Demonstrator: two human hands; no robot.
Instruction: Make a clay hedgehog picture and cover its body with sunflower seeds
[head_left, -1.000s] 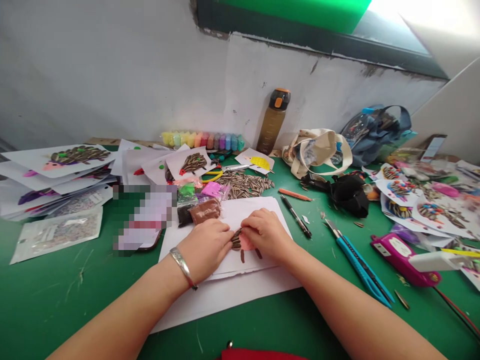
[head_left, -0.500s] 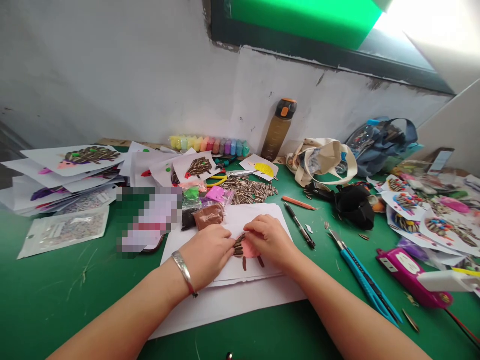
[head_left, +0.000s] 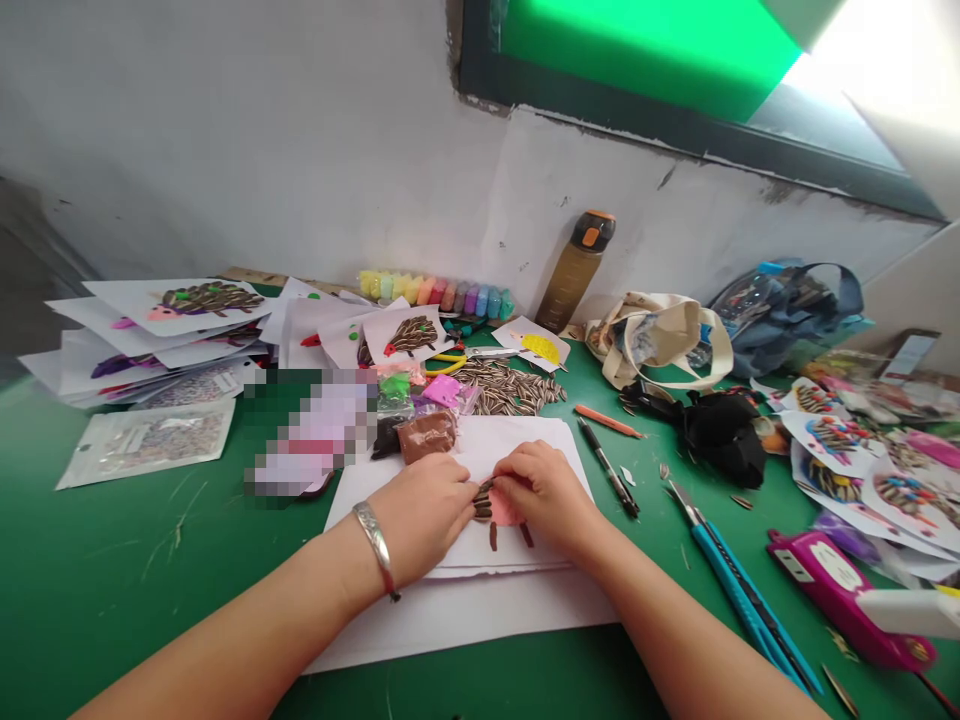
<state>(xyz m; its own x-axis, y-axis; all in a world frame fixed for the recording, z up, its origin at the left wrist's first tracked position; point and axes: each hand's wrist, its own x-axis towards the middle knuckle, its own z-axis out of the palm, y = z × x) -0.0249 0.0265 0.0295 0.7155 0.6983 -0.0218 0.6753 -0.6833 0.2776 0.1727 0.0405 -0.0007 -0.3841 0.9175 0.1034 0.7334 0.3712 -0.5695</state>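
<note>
A pink clay shape with two brown clay legs lies on the white paper. Striped sunflower seeds are set in its left part. My left hand, with a silver bracelet on the wrist, rests flat on the paper, its fingertips beside the seeds. From the right, my right hand covers the top of the pink clay; its thumb and forefinger are pinched on a sunflower seed at the clay, partly hidden by the fingers. Behind the paper lie a bag of brown clay and a pile of sunflower seeds.
An orange pencil, a black pen and blue tweezers lie right of the paper. A magenta device is farther right. Finished cards are stacked at left. A bottle and a cloth bag stand behind.
The camera view has shifted, so the scene sits slightly farther right and lower. My right fingertips have drawn into a tighter pinch near the seeds; my left hand stays in place.
</note>
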